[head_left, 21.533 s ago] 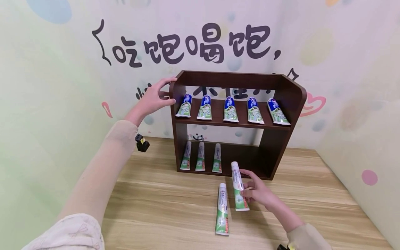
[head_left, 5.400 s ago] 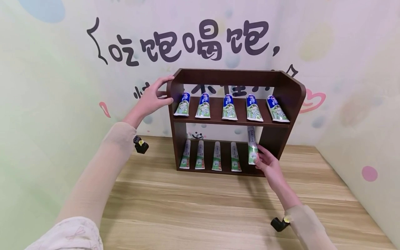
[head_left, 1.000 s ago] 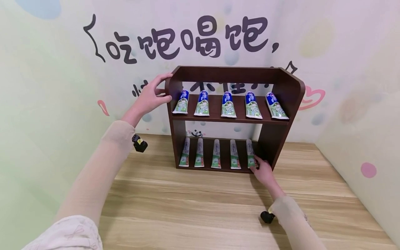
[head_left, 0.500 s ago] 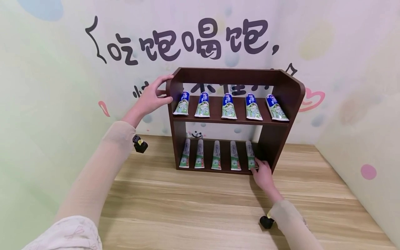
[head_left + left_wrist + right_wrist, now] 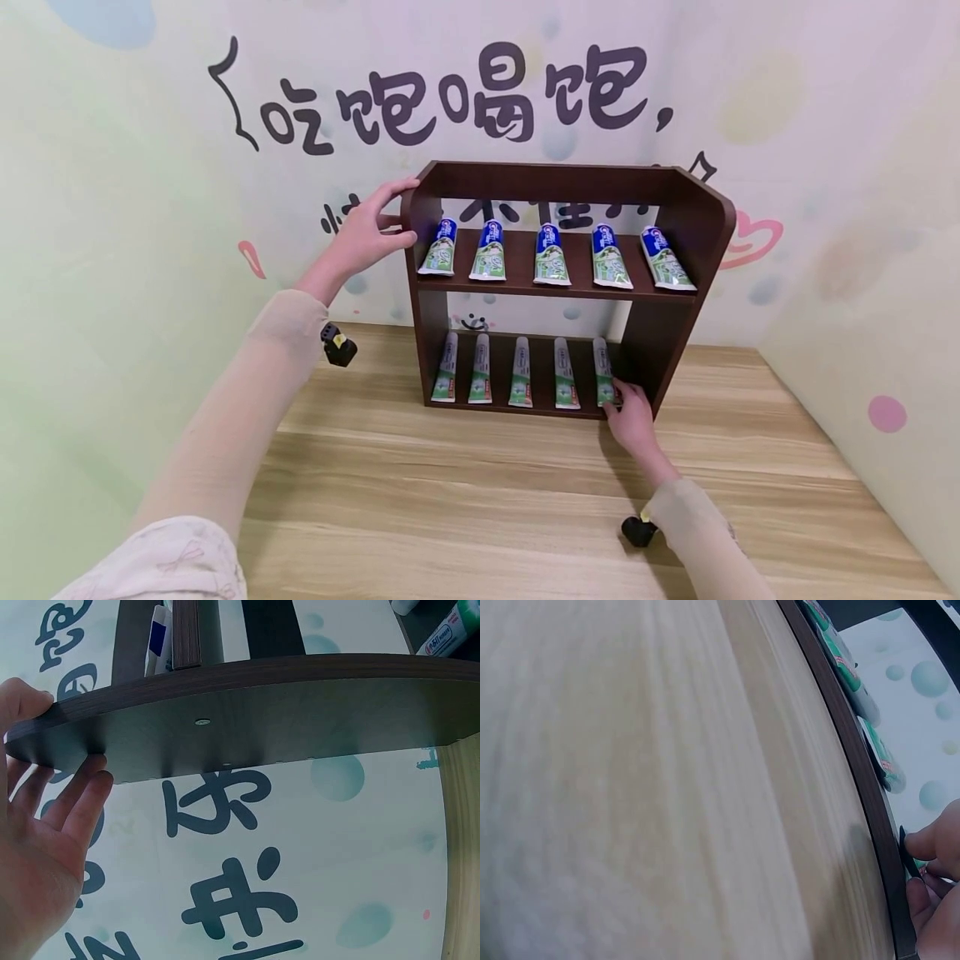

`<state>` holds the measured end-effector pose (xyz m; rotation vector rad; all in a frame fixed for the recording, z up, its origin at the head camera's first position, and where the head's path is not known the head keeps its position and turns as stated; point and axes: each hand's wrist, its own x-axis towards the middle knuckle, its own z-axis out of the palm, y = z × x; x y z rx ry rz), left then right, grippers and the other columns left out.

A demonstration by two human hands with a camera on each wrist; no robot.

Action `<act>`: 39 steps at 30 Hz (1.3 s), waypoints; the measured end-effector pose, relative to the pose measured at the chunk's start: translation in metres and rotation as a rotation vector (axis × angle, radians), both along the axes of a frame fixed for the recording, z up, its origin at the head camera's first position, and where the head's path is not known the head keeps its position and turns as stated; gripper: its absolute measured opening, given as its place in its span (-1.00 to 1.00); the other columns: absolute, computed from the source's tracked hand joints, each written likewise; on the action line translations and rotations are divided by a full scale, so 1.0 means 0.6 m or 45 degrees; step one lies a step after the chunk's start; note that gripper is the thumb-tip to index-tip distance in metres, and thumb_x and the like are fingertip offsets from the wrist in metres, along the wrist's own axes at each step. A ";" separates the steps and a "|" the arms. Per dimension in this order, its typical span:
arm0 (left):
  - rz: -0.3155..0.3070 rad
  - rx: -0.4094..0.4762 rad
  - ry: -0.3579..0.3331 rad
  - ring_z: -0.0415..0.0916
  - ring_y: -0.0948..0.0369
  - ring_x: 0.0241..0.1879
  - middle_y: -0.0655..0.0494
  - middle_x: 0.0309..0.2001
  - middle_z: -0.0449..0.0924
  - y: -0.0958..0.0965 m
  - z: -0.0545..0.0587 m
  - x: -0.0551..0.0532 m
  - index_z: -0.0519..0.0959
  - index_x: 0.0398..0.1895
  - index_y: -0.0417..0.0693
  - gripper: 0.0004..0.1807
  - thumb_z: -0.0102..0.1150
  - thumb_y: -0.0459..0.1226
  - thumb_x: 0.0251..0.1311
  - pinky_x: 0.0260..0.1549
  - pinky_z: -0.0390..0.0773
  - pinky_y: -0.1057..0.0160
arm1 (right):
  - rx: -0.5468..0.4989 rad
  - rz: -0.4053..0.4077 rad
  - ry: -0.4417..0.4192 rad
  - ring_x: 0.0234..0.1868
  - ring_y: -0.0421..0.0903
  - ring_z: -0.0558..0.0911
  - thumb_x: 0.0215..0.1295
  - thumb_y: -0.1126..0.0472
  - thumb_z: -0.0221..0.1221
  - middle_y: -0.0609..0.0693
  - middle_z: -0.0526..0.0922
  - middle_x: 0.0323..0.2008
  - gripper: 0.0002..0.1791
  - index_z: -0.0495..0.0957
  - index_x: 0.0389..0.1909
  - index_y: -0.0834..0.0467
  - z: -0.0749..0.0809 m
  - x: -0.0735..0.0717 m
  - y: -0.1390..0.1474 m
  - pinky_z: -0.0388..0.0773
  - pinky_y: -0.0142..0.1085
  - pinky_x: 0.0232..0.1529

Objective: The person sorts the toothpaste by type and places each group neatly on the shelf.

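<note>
A dark brown two-tier shelf (image 5: 555, 181) stands on the table against the wall. My left hand (image 5: 367, 233) holds the upper front corner of its left side panel. In the left wrist view, the thumb and fingers lie on either side of that panel (image 5: 262, 724). Down at the lower tier, my right hand (image 5: 633, 417) pinches the flat bottom end of the rightmost toothpaste tube (image 5: 602, 367), which is grey-white and green. Part of that end is hidden behind the fingers. Several matching tubes (image 5: 520, 375) lie to its left, caps toward the back.
Several blue and green toothpaste tubes (image 5: 551, 257) lie in a spaced row on the upper tier. The wood-grain table (image 5: 450, 500) extends in front of the shelf. Printed walls stand behind and at both sides. A black wrist camera (image 5: 639, 532) sits below the right wrist.
Earlier, the lower tier held three tubes; the two others, one in hand and one on the table, now lie there. Over the last second the right hand barely moves; the left stays put.
</note>
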<state>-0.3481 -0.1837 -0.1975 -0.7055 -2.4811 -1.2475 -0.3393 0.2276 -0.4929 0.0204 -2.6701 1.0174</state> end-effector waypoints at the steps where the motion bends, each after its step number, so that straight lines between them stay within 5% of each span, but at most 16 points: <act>1: -0.002 0.000 0.000 0.43 -0.33 0.25 -0.01 0.58 0.03 0.000 0.000 0.000 0.17 0.50 -0.03 -0.26 0.12 -0.40 0.24 0.20 0.54 -0.14 | -0.002 -0.002 -0.006 0.28 0.38 0.37 0.29 0.36 0.13 0.51 0.33 0.26 -0.40 0.30 0.33 0.44 -0.001 0.000 0.000 0.31 0.17 0.36; 5: 0.001 0.008 0.002 0.46 -0.27 0.25 -0.04 0.56 0.07 0.001 0.001 -0.002 0.18 0.49 -0.07 -0.26 0.13 -0.43 0.22 0.20 0.53 -0.16 | -0.014 -0.007 -0.029 0.28 0.38 0.37 0.29 0.36 0.11 0.50 0.31 0.29 -0.39 0.28 0.36 0.43 -0.002 0.000 0.001 0.31 0.16 0.37; 15: 0.008 0.016 0.035 0.51 -0.20 0.23 0.14 0.56 0.08 -0.018 -0.025 -0.053 0.20 0.50 0.14 -0.23 0.19 -0.39 0.21 0.18 0.56 -0.15 | -0.020 0.003 -0.048 0.29 0.39 0.35 0.30 0.36 0.09 0.52 0.29 0.29 -0.40 0.27 0.36 0.44 -0.001 0.000 0.001 0.30 0.17 0.36; 39: 0.022 0.011 0.043 0.51 -0.19 0.24 0.13 0.56 0.08 -0.020 -0.029 -0.058 0.19 0.50 0.16 -0.21 0.21 -0.38 0.21 0.18 0.56 -0.15 | -0.035 -0.005 -0.088 0.30 0.38 0.33 0.35 0.34 0.07 0.51 0.25 0.31 -0.39 0.23 0.38 0.45 0.000 -0.001 -0.002 0.29 0.16 0.38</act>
